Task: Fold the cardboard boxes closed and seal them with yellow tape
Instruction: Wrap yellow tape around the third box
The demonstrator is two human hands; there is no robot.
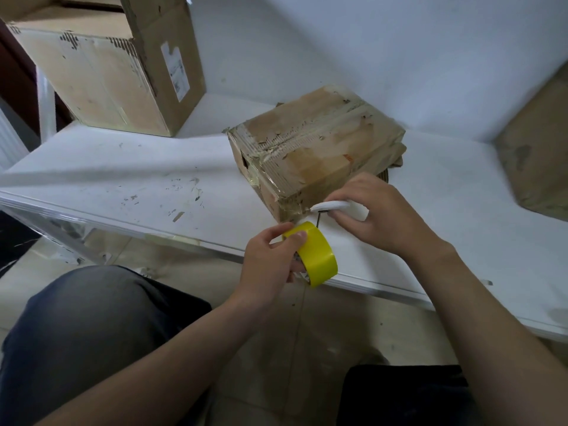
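Note:
A worn, closed cardboard box (313,149) with old clear tape on its seams lies on the white table (123,179). My left hand (270,265) grips a roll of yellow tape (319,259) at the table's front edge, thumb on top of the roll. My right hand (378,216) holds a small white cutter (335,207) just in front of the box's near corner, its thin blade pointing down toward the roll.
A larger cardboard box (116,66) stands at the back left of the table. Another brown box (541,149) sits at the right edge. A white wall runs behind. My knees are below the table's front edge.

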